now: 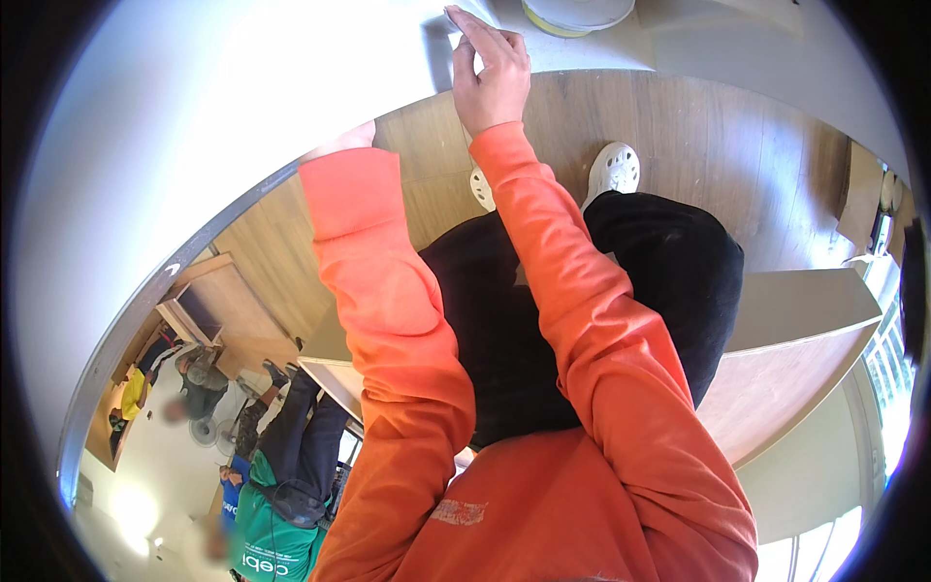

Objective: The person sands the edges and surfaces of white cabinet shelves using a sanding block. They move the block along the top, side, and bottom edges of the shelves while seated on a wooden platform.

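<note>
My right hand [494, 76] reaches to the top of the view beside a bright white panel [240, 94]. Its index finger points up and left, with the thumb bent below. Glare washes out the fingertips, so whether they pinch something small is unclear. A grey shadow or dark strip [438, 54] shows just left of the fingers. My left hand [353, 138] is mostly hidden behind the panel's lower edge; only a bit near the wrist shows. A grey edge strip [164, 273] runs along the panel's curved border.
A round white container [580, 13] with a yellow base stands at the top. White clogs [614, 171] are on the wood-look floor [698, 145]. A pale board [800, 349] with a light wooden edge lies behind my legs. People, one in a green shirt [273, 535], are at lower left.
</note>
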A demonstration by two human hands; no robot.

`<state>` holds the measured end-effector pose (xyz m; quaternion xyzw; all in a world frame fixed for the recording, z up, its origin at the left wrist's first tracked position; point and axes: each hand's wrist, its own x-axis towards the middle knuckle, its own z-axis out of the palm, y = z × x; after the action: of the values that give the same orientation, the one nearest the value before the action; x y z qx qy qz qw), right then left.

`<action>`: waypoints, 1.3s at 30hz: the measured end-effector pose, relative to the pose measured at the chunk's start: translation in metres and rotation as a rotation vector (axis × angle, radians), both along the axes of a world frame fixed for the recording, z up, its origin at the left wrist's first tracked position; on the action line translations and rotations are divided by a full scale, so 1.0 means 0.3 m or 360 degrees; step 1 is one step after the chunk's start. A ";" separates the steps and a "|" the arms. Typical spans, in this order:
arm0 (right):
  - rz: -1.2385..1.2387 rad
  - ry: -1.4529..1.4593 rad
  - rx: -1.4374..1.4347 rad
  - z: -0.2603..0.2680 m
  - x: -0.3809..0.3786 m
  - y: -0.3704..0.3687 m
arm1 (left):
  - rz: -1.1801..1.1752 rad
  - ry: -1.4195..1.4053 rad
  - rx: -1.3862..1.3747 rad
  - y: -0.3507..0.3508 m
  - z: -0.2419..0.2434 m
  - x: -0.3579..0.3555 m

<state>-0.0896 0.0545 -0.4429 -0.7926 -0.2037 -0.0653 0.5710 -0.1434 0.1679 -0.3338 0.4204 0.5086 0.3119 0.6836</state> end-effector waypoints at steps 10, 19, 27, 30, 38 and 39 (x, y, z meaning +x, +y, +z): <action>0.0004 0.0133 -0.0139 0.009 0.006 -0.007 | 0.0009 0.0011 0.0023 -0.008 0.010 -0.008; 0.0020 0.0147 -0.0212 0.015 0.022 -0.006 | 0.0008 0.0017 0.0036 -0.015 0.010 -0.013; -0.0055 0.0167 -0.0208 -0.003 0.000 -0.001 | 0.0014 0.0033 0.0045 -0.008 0.007 -0.004; -0.0031 0.0133 -0.0146 -0.008 0.000 0.001 | 0.0010 0.0040 0.0041 -0.012 0.006 -0.012; -0.0047 0.0150 -0.0191 -0.002 0.002 0.006 | 0.0007 0.0064 0.0050 0.004 0.003 -0.009; -0.0037 0.0152 -0.0113 -0.003 0.002 0.006 | 0.0008 0.0072 0.0050 -0.001 0.000 -0.011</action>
<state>-0.0892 0.0562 -0.4437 -0.8169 -0.1691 -0.0268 0.5508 -0.1466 0.1677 -0.3337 0.4369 0.5199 0.3119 0.6645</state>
